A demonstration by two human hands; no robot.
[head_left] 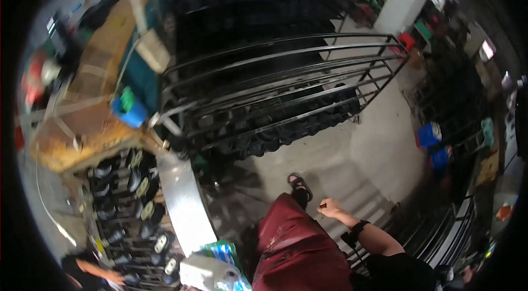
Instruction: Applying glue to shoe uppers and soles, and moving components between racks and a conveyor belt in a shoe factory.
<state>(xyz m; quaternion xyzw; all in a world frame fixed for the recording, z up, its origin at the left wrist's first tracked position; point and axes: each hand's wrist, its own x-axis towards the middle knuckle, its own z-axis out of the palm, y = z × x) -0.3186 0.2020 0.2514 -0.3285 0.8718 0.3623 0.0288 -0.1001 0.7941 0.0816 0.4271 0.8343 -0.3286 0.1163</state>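
Note:
My right hand (pixel 331 208) is out in front of me over the grey floor, right of the dark red apron (pixel 297 241) on my body. Its fingers are curled closed around a small dark spot; whether that is a held thing or only shadow cannot be made out. A black band (pixel 356 232) circles that wrist. My left hand does not show. At the lower edge, left of the apron, stand a white box-shaped thing (pixel 203 270) and a green and blue package (pixel 224 250). My sandalled foot (pixel 298 184) is on the floor ahead.
A long black metal rack (pixel 286 63) spans the view ahead, dark shoe-like pieces beneath it. Left are a metal-topped ledge (pixel 184 197), a blue bucket (pixel 129 112) and a rack of shoes (pixel 146 208). A co-worker's arm (pixel 99 270) reaches there. Blue boxes (pixel 429 136) stand right.

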